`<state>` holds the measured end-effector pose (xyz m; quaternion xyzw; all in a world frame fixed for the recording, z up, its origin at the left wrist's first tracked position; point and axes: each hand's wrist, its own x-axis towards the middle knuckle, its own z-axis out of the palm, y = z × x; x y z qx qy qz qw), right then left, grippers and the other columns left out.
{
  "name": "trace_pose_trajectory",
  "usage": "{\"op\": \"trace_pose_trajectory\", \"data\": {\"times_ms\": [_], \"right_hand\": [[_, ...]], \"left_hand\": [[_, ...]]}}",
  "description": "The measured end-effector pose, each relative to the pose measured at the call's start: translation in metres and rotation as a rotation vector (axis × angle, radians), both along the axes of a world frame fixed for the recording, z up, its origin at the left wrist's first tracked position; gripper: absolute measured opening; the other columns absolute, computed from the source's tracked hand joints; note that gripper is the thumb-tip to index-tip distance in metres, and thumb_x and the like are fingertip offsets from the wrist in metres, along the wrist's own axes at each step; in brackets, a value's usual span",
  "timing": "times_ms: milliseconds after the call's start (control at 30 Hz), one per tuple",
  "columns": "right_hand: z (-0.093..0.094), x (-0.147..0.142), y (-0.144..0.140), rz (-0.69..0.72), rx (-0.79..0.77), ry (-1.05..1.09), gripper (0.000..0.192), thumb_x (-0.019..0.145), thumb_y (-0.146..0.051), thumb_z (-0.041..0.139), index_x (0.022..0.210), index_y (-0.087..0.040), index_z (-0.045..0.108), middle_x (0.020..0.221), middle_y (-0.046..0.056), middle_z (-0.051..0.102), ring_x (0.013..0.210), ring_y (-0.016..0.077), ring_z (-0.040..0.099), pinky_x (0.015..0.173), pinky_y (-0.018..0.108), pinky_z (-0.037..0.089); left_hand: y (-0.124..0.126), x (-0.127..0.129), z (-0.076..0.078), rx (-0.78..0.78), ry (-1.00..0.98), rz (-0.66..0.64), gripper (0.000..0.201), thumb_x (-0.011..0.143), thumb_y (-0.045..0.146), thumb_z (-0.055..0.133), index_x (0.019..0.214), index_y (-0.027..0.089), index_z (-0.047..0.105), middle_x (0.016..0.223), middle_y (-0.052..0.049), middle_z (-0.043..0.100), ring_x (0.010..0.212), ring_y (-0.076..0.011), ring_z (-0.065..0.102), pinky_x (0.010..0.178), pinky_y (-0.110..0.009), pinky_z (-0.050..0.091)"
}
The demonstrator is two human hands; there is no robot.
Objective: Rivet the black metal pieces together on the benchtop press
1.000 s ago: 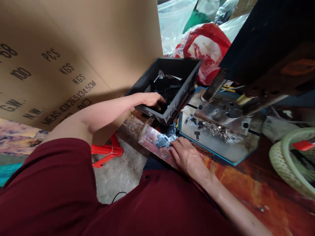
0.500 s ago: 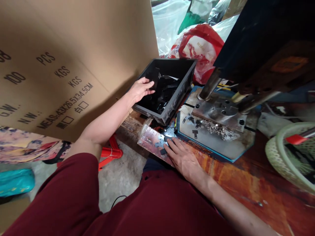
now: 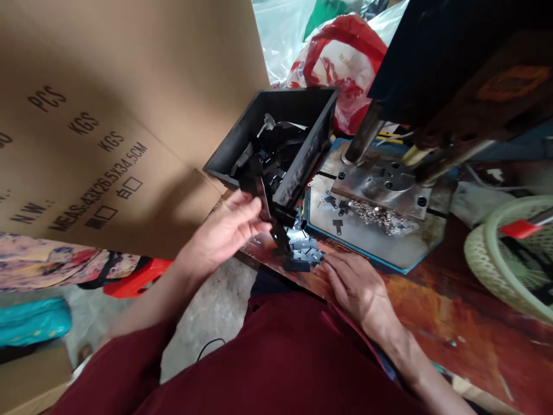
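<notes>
My left hand (image 3: 233, 227) is closed on several dark flat pieces (image 3: 259, 193), held in front of the black plastic bin (image 3: 309, 164). Dark pieces also show below its fingers, over a pile of small flat black pieces (image 3: 305, 251) on the tabletop; whether they are held or falling is unclear. More dark pieces (image 3: 280, 150) lie inside the bin. My right hand (image 3: 358, 282) rests palm down on the wooden table (image 3: 415, 311), its fingers stretched out at the right side of the pile. Nothing shows in its grip.
A press (image 3: 389, 173) with a blue-edged base stands beyond my right hand, with metal scraps (image 3: 384, 219) and loose black pieces on its plate. A pale plastic basket (image 3: 484, 259) is at the right. A large cardboard box (image 3: 173, 75) rises at the left, and a red-and-white bag (image 3: 345, 69) sits behind the bin.
My left hand has come out of the bin toward me with dark pieces in it. The pile on the table looks larger. My right hand has shifted slightly right, off the pile.
</notes>
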<state>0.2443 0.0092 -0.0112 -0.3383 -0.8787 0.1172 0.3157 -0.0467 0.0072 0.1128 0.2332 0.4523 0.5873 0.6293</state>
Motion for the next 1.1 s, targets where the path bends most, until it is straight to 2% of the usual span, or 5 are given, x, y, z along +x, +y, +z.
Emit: {"op": "trace_pose_trajectory", "data": {"times_ms": [167, 333, 667, 900, 1100], "right_hand": [[0.001, -0.009, -0.008, -0.030, -0.010, -0.096, 0.021, 0.106, -0.026, 0.055, 0.109, -0.016, 0.073, 0.095, 0.010, 0.075, 0.088, 0.0237, 0.070, 0.083, 0.036, 0.055], [-0.003, -0.027, 0.005, -0.108, -0.011, -0.174, 0.026, 0.108, -0.025, 0.049, 0.117, -0.016, 0.072, 0.090, 0.008, 0.075, 0.079, 0.0206, 0.069, 0.077, 0.032, 0.050], [0.008, -0.031, -0.002, -0.016, -0.121, -0.221, 0.026, 0.109, -0.035, 0.050, 0.105, -0.019, 0.069, 0.099, 0.010, 0.072, 0.084, 0.0211, 0.070, 0.075, 0.032, 0.051], [-0.006, -0.032, -0.001, -0.042, -0.243, -0.284, 0.015, 0.104, -0.032, 0.055, 0.097, -0.020, 0.062, 0.097, 0.010, 0.068, 0.085, 0.0245, 0.067, 0.074, 0.036, 0.052], [0.003, -0.011, 0.010, -0.148, -0.723, 0.029, 0.021, 0.099, -0.040, 0.059, 0.087, -0.023, 0.061, 0.079, 0.002, 0.065, 0.071, 0.0179, 0.062, 0.067, 0.031, 0.047]], "left_hand": [[-0.014, 0.020, -0.055, -0.311, -0.118, 0.128, 0.024, 0.079, 0.015, 0.090, 0.084, 0.015, 0.066, 0.083, 0.001, 0.070, 0.073, -0.0091, 0.068, 0.072, -0.021, 0.061], [-0.002, 0.029, -0.080, -0.381, -0.113, 0.300, 0.025, 0.079, 0.011, 0.089, 0.087, 0.016, 0.066, 0.085, 0.000, 0.068, 0.077, -0.0095, 0.066, 0.072, -0.020, 0.060], [-0.002, 0.041, -0.082, -0.399, -0.214, 0.412, 0.016, 0.093, 0.007, 0.073, 0.081, 0.014, 0.064, 0.087, -0.003, 0.069, 0.077, -0.0115, 0.068, 0.072, -0.025, 0.064], [0.005, 0.053, -0.080, -0.378, -0.286, 0.392, 0.023, 0.091, -0.003, 0.065, 0.077, 0.014, 0.061, 0.079, 0.000, 0.066, 0.078, -0.0109, 0.069, 0.096, -0.040, 0.066], [-0.001, 0.047, -0.076, -0.292, -0.096, 0.258, 0.018, 0.087, -0.003, 0.068, 0.086, 0.014, 0.063, 0.080, 0.002, 0.064, 0.085, -0.0165, 0.076, 0.106, -0.048, 0.061]]}}
